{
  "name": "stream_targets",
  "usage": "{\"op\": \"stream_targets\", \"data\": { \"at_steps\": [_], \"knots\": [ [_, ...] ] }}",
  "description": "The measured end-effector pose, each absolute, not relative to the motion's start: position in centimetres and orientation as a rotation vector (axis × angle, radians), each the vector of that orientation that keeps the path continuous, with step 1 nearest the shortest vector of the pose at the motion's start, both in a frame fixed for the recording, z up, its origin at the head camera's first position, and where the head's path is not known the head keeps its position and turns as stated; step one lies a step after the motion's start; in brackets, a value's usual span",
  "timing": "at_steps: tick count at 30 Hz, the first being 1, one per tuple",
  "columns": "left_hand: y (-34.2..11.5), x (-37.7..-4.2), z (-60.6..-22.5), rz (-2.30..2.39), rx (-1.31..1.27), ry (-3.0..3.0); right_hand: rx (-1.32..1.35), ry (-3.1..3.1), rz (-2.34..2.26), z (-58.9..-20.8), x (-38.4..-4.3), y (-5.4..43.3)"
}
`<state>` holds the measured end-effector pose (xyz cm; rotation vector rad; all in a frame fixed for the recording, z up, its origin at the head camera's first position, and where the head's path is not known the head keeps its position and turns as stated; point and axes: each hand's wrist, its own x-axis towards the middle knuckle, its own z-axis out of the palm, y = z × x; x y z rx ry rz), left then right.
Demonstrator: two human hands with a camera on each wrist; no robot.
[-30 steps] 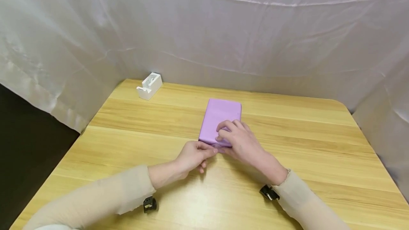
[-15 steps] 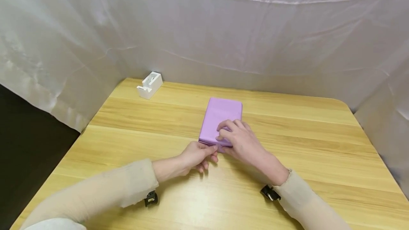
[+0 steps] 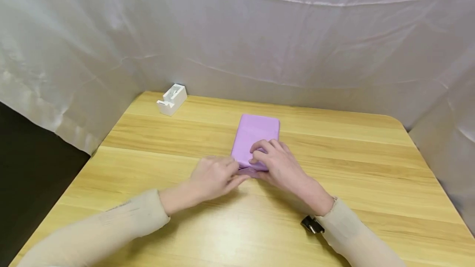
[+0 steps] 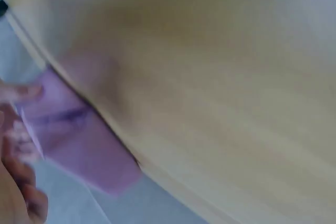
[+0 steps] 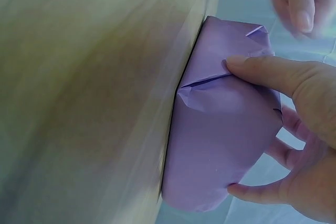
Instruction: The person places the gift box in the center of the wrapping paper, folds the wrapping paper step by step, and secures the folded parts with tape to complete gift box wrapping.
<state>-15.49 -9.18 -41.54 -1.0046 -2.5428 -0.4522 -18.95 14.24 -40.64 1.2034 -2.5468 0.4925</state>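
A flat box wrapped in purple paper (image 3: 257,130) lies on the wooden table, one short end towards the person. My right hand (image 3: 279,165) holds that end from the right. Its fingers bend over the top, and in the right wrist view the thumb (image 5: 262,72) presses the folded paper on the end face. A creased flap (image 5: 257,31) sticks up near one corner there. My left hand (image 3: 212,177) is at the near left corner in the head view, fingers loosely bent. In the right wrist view it appears blurred and apart from the paper.
A white tape dispenser (image 3: 172,99) stands at the table's back left corner. Pale grey cloth (image 3: 259,44) hangs behind and beside the wooden table (image 3: 334,143). A black wrist camera (image 3: 312,224) is on the right sleeve.
My left hand has drawn back from the middle of the box's near end towards its left corner and turned, back of the hand upward. The right hand and box have stayed nearly still.
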Motion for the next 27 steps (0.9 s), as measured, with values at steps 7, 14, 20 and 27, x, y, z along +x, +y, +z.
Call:
{"op": "stream_targets", "data": {
  "at_steps": [7, 14, 20, 27],
  "knots": [
    [-9.3, -19.0, -40.9, -0.293, -0.974, -2.525, 1.192, -2.536, 0.49, -40.7, -19.1, 14.6],
    [-8.1, -19.6, -41.8, -0.213, -0.978, -2.631, 1.198, -2.547, 0.483, -40.7, -18.9, 14.6],
    [-7.8, -19.8, -42.0, -0.268, -0.958, -2.659, 1.197, -2.527, 0.5, -40.7, -19.0, 14.6],
    [-8.0, -20.1, -41.5, -0.298, -1.035, -2.705, 1.204, -2.541, 0.47, -40.7, -19.0, 14.6]
  ]
}}
